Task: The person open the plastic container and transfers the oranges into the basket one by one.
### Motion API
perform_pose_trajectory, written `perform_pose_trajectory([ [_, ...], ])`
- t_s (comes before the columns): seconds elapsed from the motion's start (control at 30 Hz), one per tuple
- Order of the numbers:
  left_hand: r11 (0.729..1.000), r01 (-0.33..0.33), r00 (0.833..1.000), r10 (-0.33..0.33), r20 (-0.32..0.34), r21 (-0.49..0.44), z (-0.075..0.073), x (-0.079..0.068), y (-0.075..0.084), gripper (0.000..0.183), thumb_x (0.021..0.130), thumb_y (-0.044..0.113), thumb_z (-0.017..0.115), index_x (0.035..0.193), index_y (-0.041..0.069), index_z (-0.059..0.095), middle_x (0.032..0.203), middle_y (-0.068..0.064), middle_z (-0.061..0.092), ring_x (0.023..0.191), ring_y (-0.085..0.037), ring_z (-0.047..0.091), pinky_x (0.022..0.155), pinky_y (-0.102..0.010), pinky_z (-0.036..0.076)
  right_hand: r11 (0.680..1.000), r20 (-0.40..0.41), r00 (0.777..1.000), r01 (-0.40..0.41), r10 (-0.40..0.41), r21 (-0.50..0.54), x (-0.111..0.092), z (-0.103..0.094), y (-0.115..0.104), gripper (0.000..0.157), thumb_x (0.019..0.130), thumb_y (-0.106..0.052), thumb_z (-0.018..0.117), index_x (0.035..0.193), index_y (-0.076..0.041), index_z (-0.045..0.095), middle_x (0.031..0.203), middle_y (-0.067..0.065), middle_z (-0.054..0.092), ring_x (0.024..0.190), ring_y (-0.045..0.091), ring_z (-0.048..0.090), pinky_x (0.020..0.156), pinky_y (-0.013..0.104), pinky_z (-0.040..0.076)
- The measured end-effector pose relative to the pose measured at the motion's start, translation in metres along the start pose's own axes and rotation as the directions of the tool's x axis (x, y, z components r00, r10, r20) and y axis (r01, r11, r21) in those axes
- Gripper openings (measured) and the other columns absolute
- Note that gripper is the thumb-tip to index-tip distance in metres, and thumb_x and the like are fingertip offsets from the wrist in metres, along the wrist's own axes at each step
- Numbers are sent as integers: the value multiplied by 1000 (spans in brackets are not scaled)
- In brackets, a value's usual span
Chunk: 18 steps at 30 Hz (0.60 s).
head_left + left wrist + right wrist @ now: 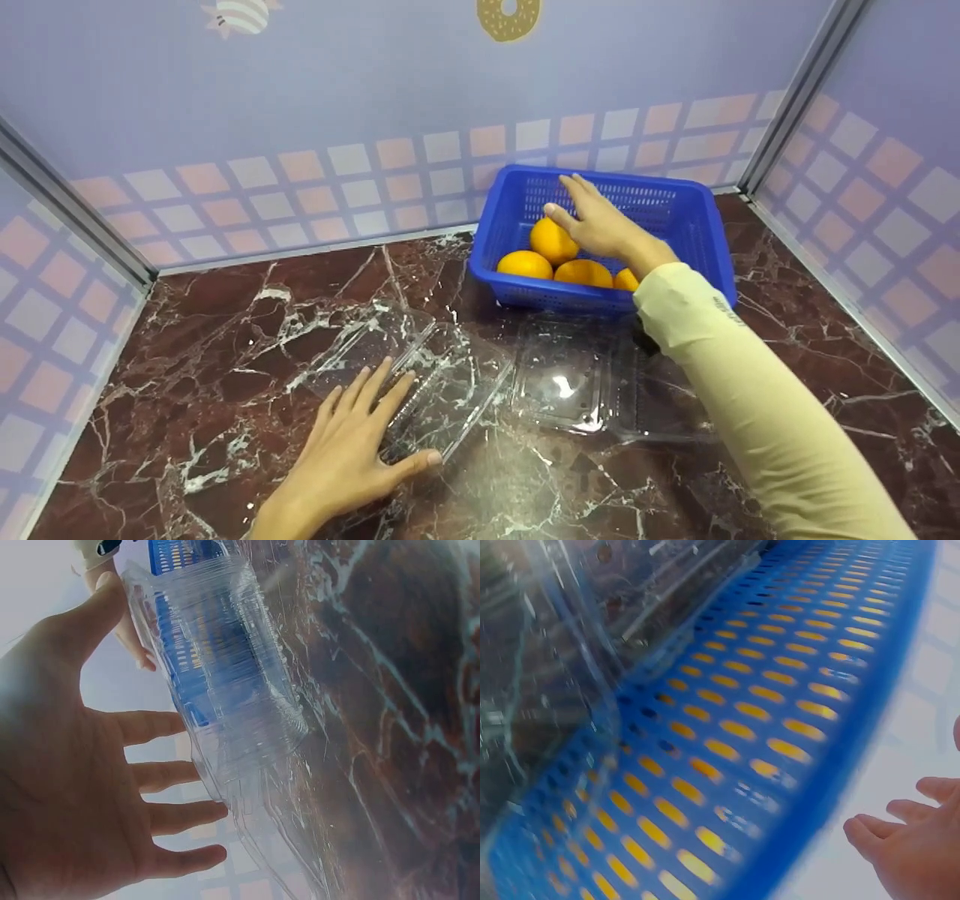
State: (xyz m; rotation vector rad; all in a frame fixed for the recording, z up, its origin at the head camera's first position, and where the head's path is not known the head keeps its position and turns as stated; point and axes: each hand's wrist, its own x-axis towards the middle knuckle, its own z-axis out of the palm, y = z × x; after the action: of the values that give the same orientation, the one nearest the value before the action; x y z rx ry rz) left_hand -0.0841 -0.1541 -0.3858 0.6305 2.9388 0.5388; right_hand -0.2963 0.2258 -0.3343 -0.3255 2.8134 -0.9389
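My left hand [352, 442] is spread with straight fingers over the near left part of a clear plastic clamshell box [457, 390]. In the left wrist view its fingertips reach the rim of that clear box [217, 667]; whether they touch it I cannot tell. The right hand [596, 223], fingers extended, hovers above a blue slotted basket [716, 247]. Inside the basket lie several oranges, one orange [553, 241] just beside the right hand's thumb. In the right wrist view the hand [919, 844] shows past the blue basket rim [832, 772], holding nothing visible.
A second clear plastic box [562, 382] lies opened out on the dark red marbled table [225, 390], in front of the basket. Its right part is partly behind the right sleeve [750, 405]. A patterned wall panel [300, 112] stands behind the table, with more at both sides.
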Motion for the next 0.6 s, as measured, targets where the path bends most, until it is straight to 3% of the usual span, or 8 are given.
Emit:
perform_pose_trajectory([
  [0.4, 999, -37, 997, 36, -70, -9, -5, 5, -1, 95, 90, 73, 67, 166, 25, 36, 173, -14, 29, 156, -45, 33, 123, -75, 20, 984, -71, 984, 160, -166, -78, -40, -16, -43, 77, 112, -55, 40, 172, -15, 14, 179, 9, 3, 164, 37, 6, 132, 61, 7],
  [0.6, 1000, -24, 996, 23, -82, -9, -6, 5, -5, 98, 89, 72, 69, 165, 18, 38, 172, -16, 30, 155, -47, 34, 123, -75, 21, 969, -122, 964, 226, -237, -98, -62, -10, -63, 77, 110, -58, 46, 171, -20, 20, 180, 4, 5, 165, 35, 7, 131, 64, 11],
])
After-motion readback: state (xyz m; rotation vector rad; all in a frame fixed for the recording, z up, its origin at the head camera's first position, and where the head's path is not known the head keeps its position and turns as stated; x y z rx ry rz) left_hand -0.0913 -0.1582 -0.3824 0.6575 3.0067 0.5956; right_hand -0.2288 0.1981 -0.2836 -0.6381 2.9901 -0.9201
